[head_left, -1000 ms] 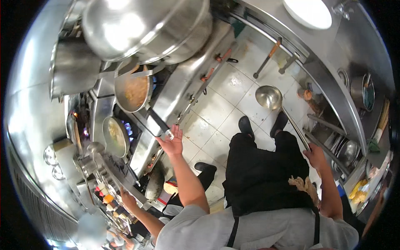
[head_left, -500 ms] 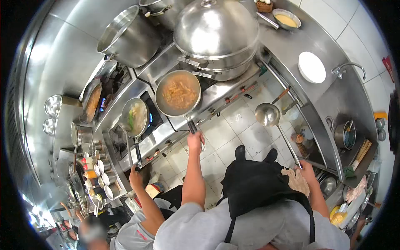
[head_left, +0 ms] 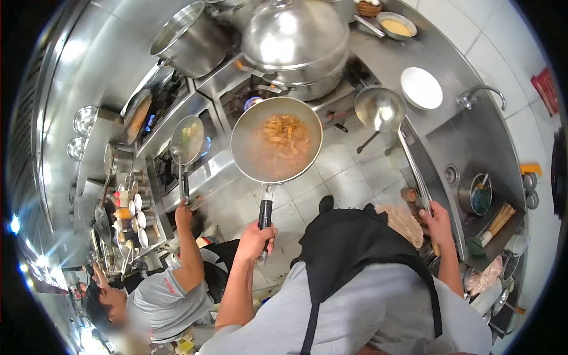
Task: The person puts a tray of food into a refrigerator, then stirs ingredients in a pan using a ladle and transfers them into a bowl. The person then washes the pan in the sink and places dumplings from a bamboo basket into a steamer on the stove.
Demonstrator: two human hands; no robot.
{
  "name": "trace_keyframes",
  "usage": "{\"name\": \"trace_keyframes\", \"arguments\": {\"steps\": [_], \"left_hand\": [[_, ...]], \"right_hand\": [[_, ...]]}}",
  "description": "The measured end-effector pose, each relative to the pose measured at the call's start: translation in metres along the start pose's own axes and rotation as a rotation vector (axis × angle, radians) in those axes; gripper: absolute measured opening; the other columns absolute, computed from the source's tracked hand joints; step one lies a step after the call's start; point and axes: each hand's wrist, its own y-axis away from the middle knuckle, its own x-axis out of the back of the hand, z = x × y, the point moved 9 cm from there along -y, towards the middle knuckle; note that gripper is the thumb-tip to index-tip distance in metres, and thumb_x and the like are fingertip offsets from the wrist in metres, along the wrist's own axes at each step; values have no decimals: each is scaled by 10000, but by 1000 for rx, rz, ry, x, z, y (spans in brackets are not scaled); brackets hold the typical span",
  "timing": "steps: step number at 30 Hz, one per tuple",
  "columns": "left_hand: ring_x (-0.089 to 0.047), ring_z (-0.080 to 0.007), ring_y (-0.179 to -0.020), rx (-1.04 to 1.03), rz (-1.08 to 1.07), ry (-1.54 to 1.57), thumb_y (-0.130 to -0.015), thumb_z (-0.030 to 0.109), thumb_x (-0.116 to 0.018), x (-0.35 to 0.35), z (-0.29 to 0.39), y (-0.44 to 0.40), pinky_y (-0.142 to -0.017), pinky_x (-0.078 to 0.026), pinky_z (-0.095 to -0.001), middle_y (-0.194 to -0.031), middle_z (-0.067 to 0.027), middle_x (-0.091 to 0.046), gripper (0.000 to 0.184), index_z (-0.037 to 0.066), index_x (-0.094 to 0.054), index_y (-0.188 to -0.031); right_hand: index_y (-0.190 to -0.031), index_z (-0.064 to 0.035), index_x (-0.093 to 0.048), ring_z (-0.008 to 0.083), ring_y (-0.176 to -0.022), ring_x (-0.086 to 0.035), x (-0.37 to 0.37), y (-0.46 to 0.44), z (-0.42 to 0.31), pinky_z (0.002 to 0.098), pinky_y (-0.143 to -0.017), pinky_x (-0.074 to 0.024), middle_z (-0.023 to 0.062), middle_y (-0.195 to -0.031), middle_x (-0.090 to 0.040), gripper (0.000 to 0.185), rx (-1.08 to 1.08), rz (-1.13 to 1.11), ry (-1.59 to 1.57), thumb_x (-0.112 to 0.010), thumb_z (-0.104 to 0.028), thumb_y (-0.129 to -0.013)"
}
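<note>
My left hand (head_left: 254, 241) is closed around the black handle of a frying pan (head_left: 244, 135). The pan is held in front of me, off the stove, and appears roughly level. Saucy brown strips of food (head_left: 283, 135) steam inside it. On the other side, my right hand (head_left: 436, 223) grips a long-handled metal ladle (head_left: 380, 106), its bowl out ahead and to the right of the pan. A beige cloth (head_left: 401, 225) hangs by my apron, near that hand; whether they touch I cannot tell.
A co-worker's hand (head_left: 184, 216) holds a smaller pan (head_left: 188, 139) over a lit burner at left. A domed steamer (head_left: 296, 38) and a tall stockpot (head_left: 192, 47) stand behind the stove. To the right are a white bowl (head_left: 421, 87), a bowl of yellow liquid (head_left: 397, 25) and a sink (head_left: 435, 142).
My left hand has brought the frying pan nearer to me and slightly right, away from the burner. The ladle's bowl has risen forward. The co-worker's pan has shifted a little.
</note>
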Motion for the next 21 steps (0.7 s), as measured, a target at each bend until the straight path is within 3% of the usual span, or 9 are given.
{"name": "trace_keyframes", "arguments": {"steps": [1,4,5,8,12,16,21], "left_hand": [[-498,-132,-435,2,-23,-11,-784,40,-624,-15,6,7,-405,-407,-301,-594,-41,-524,111,20,-520,-818],[-495,-135,-430,-47,-101,-129,-785,49,-629,-61,30,21,-409,-403,-293,-589,-38,-524,117,21,-519,-812],[-495,-134,-425,-57,-123,-140,-781,65,-637,-82,38,19,-414,-403,-287,-585,-37,-521,127,22,-518,-795],[-499,-132,-423,-146,-149,-202,-776,78,-640,-143,66,5,-413,-392,-281,-579,-32,-518,131,30,-519,-773],[-483,-119,-407,-309,-238,-326,-771,151,-656,-200,92,-18,-404,-366,-265,-530,-30,-503,173,59,-511,-796],[-474,-127,-403,-371,-389,-200,-785,140,-644,-274,136,-42,-394,-369,-277,-564,-32,-513,169,56,-499,-812],[-499,-124,-419,-445,-424,-342,-782,129,-638,-315,174,-65,-389,-384,-288,-598,-31,-529,160,52,-498,-778]], "right_hand": [[-1083,4,-614,94,-660,-500,14,-4,-3,270,-600,-430,-5,-734,-573,253,151,53,32,-630,-120,-862],[-1104,8,-610,103,-701,-508,52,5,-13,274,-654,-443,6,-748,-581,281,-41,66,-50,-631,-133,-862],[-1112,19,-605,110,-699,-505,72,2,-14,280,-664,-441,24,-759,-599,306,109,156,102,-635,-157,-864],[-1116,27,-600,115,-694,-497,120,14,-27,283,-663,-441,52,-767,-610,324,125,308,141,-634,-175,-865],[-1125,17,-593,126,-672,-514,178,34,-48,300,-644,-441,95,-752,-603,315,311,493,261,-623,-171,-875],[-1134,7,-592,163,-644,-546,200,47,-78,312,-632,-443,124,-735,-598,320,262,608,297,-637,-172,-873],[-1164,-7,-582,270,-649,-586,196,47,-85,349,-641,-457,171,-750,-619,352,238,634,368,-640,-199,-875]]}}
